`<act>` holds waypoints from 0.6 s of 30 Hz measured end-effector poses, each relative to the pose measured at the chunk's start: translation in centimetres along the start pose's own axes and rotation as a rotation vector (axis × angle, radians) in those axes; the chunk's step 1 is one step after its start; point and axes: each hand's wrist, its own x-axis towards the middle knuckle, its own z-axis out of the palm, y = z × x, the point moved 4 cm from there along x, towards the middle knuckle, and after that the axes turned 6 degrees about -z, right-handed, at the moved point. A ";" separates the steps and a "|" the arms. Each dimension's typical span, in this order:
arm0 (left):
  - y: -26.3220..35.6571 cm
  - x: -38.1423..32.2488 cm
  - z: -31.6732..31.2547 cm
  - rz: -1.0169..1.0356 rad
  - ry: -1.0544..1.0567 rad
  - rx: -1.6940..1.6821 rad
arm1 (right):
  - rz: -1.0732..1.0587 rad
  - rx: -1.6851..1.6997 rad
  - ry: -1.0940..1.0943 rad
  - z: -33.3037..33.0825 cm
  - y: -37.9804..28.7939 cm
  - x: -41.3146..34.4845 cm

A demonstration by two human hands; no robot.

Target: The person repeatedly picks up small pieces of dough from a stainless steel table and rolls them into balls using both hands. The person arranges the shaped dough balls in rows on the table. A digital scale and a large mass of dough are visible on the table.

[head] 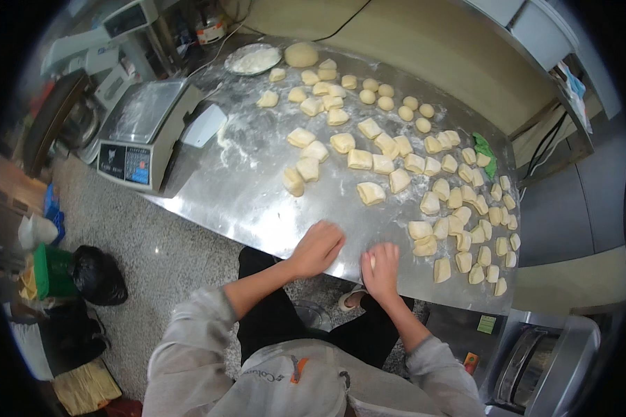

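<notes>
My left hand (318, 249) is curled, palm down, over the front part of a floured stainless steel table (271, 208). Its fingers hide whatever may lie beneath them. At the table's front edge, my right hand (383, 271) is cupped around a small piece of dough (373, 261), of which only a pale bit shows between thumb and fingers. Cut dough pieces (371, 193) lie beyond both hands, and many more (442, 270) spread to the right. Farther back sit several smooth round dough balls (385, 103), and a larger dough ball (301, 54) stands near the wall.
A digital scale (141, 125) occupies the table's left end, with a white dough scraper (205, 126) beside it. A plate of flour (253, 59) stands at the back. Green plastic (484, 151) lies far right. On the floor are a black bag (99, 275) and a green bin (55, 271).
</notes>
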 end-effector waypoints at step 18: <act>-2.5 4.9 -1.5 -0.076 0.015 0.203 | 0.026 -0.156 0.063 0.2 5.1 3.8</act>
